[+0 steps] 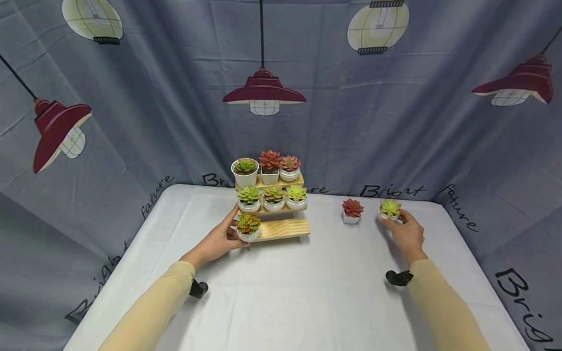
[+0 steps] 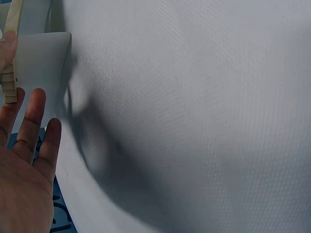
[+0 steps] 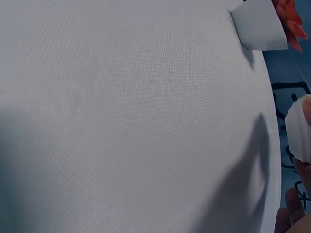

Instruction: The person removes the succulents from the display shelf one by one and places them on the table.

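Note:
A three-tier wooden plant stand (image 1: pixel 283 228) stands at the back of the table. My left hand (image 1: pixel 222 239) holds the left end of its lowest shelf; the left wrist view has the thumb on the wooden board (image 2: pixel 10 90) and the other fingers spread. Beside that hand, a green-orange succulent in a white pot (image 1: pixel 248 227) sits on the lowest shelf. Off to the right, my right hand (image 1: pixel 407 236) pinches a yellow-green potted succulent (image 1: pixel 390 208), its white pot raised above the cloth. A red succulent in a square white pot (image 1: pixel 352 212) stands to its left.
Three green succulents, one a potted succulent (image 1: pixel 274 197), line the middle shelf. On the top shelf are a green succulent (image 1: pixel 245 170) and two red ones, including a taller red succulent (image 1: pixel 269 164). A grey printed curtain (image 1: pixel 330 130) hangs behind the white-clothed table (image 1: pixel 303 307).

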A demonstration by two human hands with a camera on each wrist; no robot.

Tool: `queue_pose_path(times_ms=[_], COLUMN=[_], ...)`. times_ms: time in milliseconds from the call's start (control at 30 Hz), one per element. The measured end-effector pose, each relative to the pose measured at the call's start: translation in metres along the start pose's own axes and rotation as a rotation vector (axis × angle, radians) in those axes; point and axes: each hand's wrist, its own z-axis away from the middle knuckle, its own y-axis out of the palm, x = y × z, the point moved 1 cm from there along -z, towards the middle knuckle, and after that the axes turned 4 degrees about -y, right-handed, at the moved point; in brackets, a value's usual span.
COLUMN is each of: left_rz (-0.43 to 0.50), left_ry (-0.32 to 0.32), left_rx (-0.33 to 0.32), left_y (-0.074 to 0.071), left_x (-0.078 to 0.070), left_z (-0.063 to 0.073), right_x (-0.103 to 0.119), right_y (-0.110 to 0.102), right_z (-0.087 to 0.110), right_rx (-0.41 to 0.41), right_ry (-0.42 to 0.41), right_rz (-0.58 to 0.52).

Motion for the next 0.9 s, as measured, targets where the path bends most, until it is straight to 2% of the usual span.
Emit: queue_pose_path(times_ms=[433, 900], left_rz=[-0.010, -0.007], left_ry=[-0.007, -0.017], left_rx=[-0.003, -0.005], left_y=[0.001, 0.000], left_x=[-0.001, -0.002], left_z=[0.000, 0.001], right_x=[-0.005, -0.004], right_y=[0.007, 0.013], right_z=[-0.006, -0.007], right_rx=[0.030, 0.027], right_ry=[0.044, 0.021], right_rz=[0.051, 0.100])
